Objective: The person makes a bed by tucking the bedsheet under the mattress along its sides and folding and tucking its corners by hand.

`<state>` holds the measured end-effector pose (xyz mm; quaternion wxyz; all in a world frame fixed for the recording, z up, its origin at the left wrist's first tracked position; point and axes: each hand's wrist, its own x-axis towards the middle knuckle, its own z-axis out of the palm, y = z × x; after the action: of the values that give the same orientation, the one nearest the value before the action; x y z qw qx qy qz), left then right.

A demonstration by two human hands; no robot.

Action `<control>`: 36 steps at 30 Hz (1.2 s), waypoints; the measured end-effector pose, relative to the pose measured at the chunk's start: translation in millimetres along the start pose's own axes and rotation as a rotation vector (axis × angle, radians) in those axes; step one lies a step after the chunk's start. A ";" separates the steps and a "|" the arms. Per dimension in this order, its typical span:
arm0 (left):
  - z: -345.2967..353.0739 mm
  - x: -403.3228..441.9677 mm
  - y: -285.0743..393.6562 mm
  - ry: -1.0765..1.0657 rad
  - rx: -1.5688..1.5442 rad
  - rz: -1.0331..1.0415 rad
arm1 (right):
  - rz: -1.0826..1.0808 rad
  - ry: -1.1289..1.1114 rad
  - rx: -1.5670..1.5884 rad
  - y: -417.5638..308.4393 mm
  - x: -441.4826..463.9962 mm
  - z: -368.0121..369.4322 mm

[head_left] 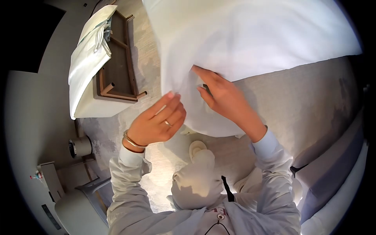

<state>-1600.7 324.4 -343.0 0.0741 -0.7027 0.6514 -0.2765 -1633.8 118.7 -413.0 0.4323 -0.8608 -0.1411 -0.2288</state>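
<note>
A large white sheet [250, 35] covers the bed-like surface at the top, and its corner hangs down toward the floor in the middle. At the left side of that corner is my left hand [158, 121], wearing a ring and a bracelet. Its fingers point up and are held close together, with the fingertips at the cloth; whether they pinch any of it cannot be made out. My right hand [221, 92] lies over the sheet's corner, thumb and forefinger apart, the other fingers partly hidden beneath the hand.
An upholstered bench or chair [113, 82] with wooden legs lies at the upper left, white cloths [88, 58] draped over it. Below it stand a bin [81, 147] and a grey chair [80, 209]. A grey sofa-like piece [333, 172] is at the right.
</note>
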 end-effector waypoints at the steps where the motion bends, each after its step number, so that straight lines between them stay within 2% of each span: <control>1: 5.0 -3.7 1.3 -0.006 -0.017 0.008 | 0.071 -0.016 0.039 -1.5 4.6 6.5; 5: 16.8 -13.2 -5.3 -0.021 -0.017 0.050 | 0.092 0.096 0.019 6.6 14.6 46.6; 7: 17.5 -14.1 -10.7 0.007 -0.044 0.036 | 0.211 0.102 -0.041 11.0 17.8 60.7; 12: 33.5 -17.3 -10.3 0.049 -0.123 0.179 | 0.167 -0.006 -0.032 50.3 7.2 95.3; 13: 39.1 -15.7 -8.4 0.073 -0.156 0.255 | 0.130 -0.005 0.022 48.7 8.2 92.8; 16: 41.9 -6.7 -6.1 0.110 -0.117 0.280 | 0.123 -0.013 0.010 38.4 10.0 85.6; 19: 43.1 -2.3 -13.9 0.037 -0.181 0.319 | 0.223 -0.147 0.033 26.3 26.7 77.7; 24: 73.4 4.9 -13.4 0.104 -0.289 0.252 | 0.371 -0.340 -0.075 38.7 44.7 80.8; 28: 66.0 14.2 -2.6 0.070 -0.276 0.270 | 0.279 -0.416 -0.026 45.0 28.0 70.9; 34: 61.9 44.8 17.9 0.111 -0.550 0.102 | -0.032 -0.643 0.050 58.2 -4.3 41.5; 36: 65.6 58.1 24.8 0.192 -0.563 0.022 | -0.015 -0.709 0.094 63.3 -18.4 24.8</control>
<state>-1590.6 248.6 -392.4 -0.1828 -0.6591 0.7140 -0.1493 -1614.9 100.8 -478.5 0.3938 -0.8648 -0.2990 0.0875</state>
